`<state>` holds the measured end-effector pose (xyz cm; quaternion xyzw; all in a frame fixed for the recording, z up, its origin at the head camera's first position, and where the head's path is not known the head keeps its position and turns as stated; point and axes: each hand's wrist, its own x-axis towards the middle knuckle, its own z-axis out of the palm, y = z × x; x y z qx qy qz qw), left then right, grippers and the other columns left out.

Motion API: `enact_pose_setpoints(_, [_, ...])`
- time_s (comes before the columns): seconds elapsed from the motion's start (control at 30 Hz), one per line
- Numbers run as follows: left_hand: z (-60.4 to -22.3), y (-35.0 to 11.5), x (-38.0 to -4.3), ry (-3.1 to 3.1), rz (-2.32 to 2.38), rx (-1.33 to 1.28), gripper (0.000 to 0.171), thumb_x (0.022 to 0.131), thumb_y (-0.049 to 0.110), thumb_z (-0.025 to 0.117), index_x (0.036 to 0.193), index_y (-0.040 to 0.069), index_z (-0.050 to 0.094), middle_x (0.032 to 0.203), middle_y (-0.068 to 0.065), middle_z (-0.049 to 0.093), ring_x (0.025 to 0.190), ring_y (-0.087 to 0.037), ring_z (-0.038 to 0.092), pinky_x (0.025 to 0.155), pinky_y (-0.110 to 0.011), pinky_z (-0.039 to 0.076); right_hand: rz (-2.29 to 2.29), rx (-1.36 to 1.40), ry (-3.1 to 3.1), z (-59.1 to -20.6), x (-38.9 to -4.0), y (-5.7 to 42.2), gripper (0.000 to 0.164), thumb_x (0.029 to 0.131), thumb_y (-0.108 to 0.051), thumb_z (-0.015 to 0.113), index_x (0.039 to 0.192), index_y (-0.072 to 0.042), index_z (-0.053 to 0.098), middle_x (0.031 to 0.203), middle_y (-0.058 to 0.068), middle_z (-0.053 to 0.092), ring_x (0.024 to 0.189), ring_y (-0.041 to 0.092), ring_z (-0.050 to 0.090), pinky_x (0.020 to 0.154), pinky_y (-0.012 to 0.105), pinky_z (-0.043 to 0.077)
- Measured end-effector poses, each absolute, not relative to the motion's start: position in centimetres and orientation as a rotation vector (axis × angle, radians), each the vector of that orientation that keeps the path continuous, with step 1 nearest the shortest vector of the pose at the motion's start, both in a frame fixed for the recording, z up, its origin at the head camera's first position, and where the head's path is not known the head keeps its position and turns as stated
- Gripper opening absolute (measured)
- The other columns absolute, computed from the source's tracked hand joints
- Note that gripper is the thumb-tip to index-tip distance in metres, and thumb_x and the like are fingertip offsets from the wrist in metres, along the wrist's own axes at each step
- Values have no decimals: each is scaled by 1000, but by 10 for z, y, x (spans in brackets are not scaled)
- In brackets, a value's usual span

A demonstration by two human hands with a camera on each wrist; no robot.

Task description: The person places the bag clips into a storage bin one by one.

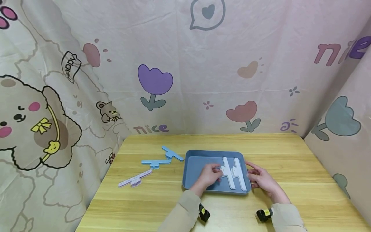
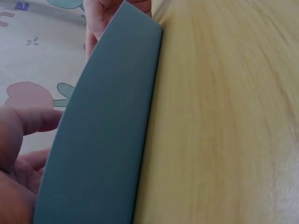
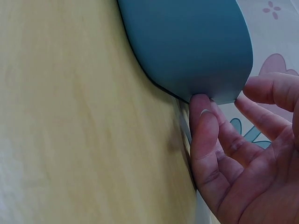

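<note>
A blue-grey tray (image 1: 200, 159) holds two long white bag clips, lying side by side at its right end. My left hand (image 1: 210, 175) reaches over the tray's front wall, its curled fingertips pinching the tab of the left white bag clip (image 1: 229, 174). That clip lies flat. The right white bag clip (image 1: 239, 175) lies beside it, near the tray's right wall. In the left wrist view, the tray wall hides the fingertips. My right hand (image 1: 262, 180) stands outside the tray's right end. In the right wrist view its fingertips (image 3: 201, 105) touch the outer wall and the rim.
Left of the tray, two light blue bag clips lie close together, one slanted (image 1: 174, 154) and one nearly level (image 1: 156, 162). Nearer the front left lies a pale purple bag clip (image 1: 134, 178). A printed cloth (image 1: 188, 112) hangs behind the wooden table (image 1: 145, 206).
</note>
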<state>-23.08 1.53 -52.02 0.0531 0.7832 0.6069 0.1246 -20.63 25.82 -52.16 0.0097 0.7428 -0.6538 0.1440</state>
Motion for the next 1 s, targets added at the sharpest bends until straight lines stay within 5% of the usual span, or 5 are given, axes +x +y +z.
enact_pose_setpoints(0.33, [-511,3,-225,2301,1743,178,41,81,10,67,121,5,56,84,2,62,62,-20,62,59,-31,50,-1853,64,2171,-520,-205,256,58,90,-5,51,143,-16,29,116,24,44,84,27,57,64,40,52])
enact_pose_setpoints(0.77, [-472,-27,-206,2187,1844,308,39,82,8,65,120,13,56,94,-6,63,73,-33,63,55,-34,46,-1842,41,2204,-516,-204,253,55,92,-4,48,143,-12,28,118,26,42,80,27,57,61,40,52])
enact_pose_setpoints(1.0, [-458,-53,-197,2256,1886,318,38,84,9,64,121,12,54,105,-12,58,70,-26,61,55,-30,45,-1832,19,2221,-517,-204,252,55,92,-4,47,143,-12,28,117,27,44,81,29,58,61,40,52])
